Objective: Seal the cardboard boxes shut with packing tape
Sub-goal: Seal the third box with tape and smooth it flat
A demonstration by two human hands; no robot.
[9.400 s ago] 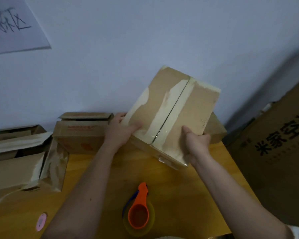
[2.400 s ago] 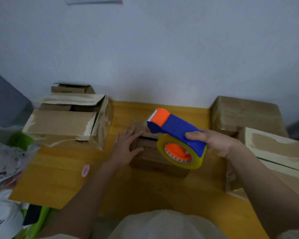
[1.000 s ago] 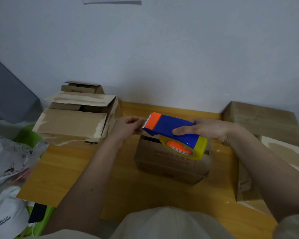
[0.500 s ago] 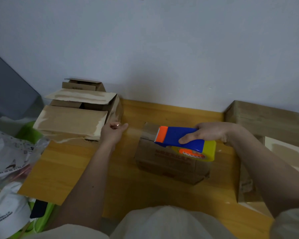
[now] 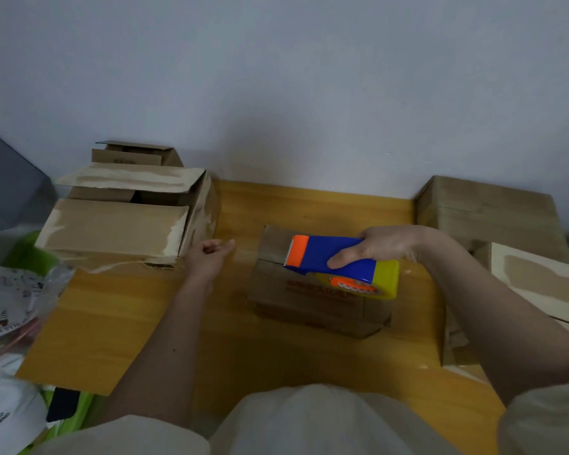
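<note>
A small brown cardboard box [image 5: 309,300] with red print stands on the yellow wooden table [image 5: 128,316] in front of me, its top flaps down. My right hand [image 5: 388,246] grips a blue, orange and yellow tape dispenser [image 5: 335,257] and holds it just over the box's top, toothed orange end pointing left. My left hand [image 5: 207,257] hovers over the table left of the box, fingers loosely curled. The clear tape does not show, so I cannot tell whether this hand pinches its end.
A large cardboard box with open flaps [image 5: 119,224] stands at the table's left, with a smaller open box [image 5: 135,156] behind it. Closed boxes [image 5: 486,211] and a taped one [image 5: 539,284] crowd the right. Plastic bags [image 5: 7,300] and a white cap [image 5: 4,418] lie off the left edge.
My left hand went from the dispenser's orange end out to the left and now hangs beside the big box. The dispenser dropped lower and flatter over the small box's top.
</note>
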